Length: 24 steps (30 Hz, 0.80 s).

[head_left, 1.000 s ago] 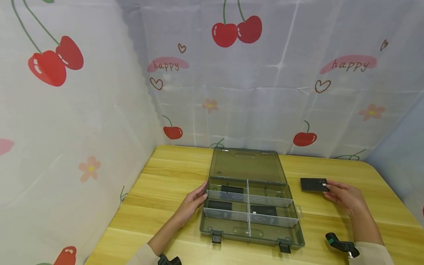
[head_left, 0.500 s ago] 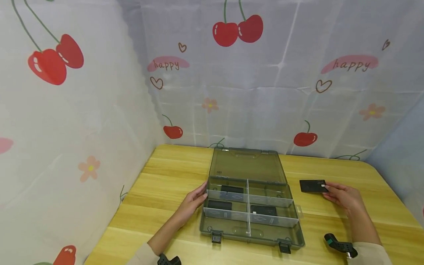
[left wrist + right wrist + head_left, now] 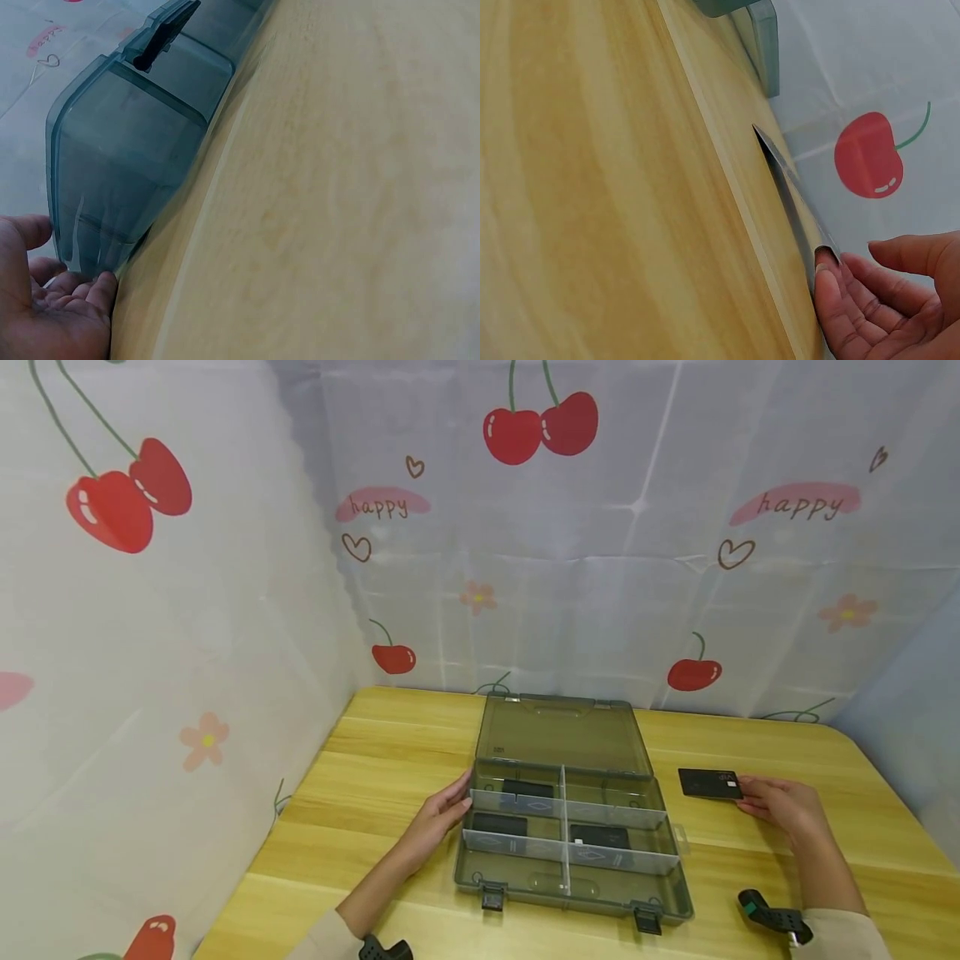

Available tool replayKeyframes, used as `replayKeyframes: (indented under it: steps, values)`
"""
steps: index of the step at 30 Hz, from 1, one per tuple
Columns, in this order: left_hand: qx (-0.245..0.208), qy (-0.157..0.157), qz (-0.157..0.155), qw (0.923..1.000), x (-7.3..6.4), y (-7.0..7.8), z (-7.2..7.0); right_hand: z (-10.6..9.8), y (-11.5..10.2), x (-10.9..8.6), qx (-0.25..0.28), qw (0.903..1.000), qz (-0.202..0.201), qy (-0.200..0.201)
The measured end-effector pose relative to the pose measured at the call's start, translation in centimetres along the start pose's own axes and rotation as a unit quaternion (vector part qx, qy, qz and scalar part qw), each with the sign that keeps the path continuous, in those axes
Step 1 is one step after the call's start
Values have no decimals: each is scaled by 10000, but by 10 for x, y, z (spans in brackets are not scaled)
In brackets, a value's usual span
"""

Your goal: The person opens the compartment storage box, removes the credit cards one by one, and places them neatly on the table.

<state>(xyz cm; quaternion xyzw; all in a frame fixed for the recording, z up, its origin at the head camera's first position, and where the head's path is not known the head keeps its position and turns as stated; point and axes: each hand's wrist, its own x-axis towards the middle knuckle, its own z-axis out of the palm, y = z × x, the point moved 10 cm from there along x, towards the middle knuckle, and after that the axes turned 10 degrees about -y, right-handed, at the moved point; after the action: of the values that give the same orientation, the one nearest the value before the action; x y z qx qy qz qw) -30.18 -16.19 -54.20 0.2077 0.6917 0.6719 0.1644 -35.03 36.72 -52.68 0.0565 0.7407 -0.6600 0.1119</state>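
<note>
In the head view, my left hand [image 3: 435, 818] rests against the left side of a smoky clear compartment box [image 3: 573, 902]. In the left wrist view, the thumb [image 3: 34, 229] touches the box near its upper edge, with the other fingers lower down. To the right of the box, my right hand [image 3: 787, 806] holds a black card [image 3: 705, 783] marked VIP by its right end. The right wrist view shows that card [image 3: 791, 184] nearly edge-on, tilted up from the table, fingertips at its near end and the thumb apart from it.
Three black cards lie in the box: one at back left [image 3: 527, 788], one at middle left [image 3: 499, 824], one at middle right [image 3: 600, 836]. The lid [image 3: 562, 735] is folded back on the wooden table [image 3: 405, 727]. A printed curtain [image 3: 570, 535] stands behind.
The right fingers have shifted slightly on the card, uncovering more of its lettering and white square. The card has moved slightly nearer to me. The left hand and box have stayed put.
</note>
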Motion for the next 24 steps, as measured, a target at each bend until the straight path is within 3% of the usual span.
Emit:
replayKeyframes:
  steps: [10, 24]
  values:
    - [6, -28, -11, 10000, 0, -1, 0, -2, -8, -3, -895, 9952, -138, 379]
    - [12, -32, -14, 10000, 0, 1, 0, 0, -16, -6, -981, 9942, -321, 310]
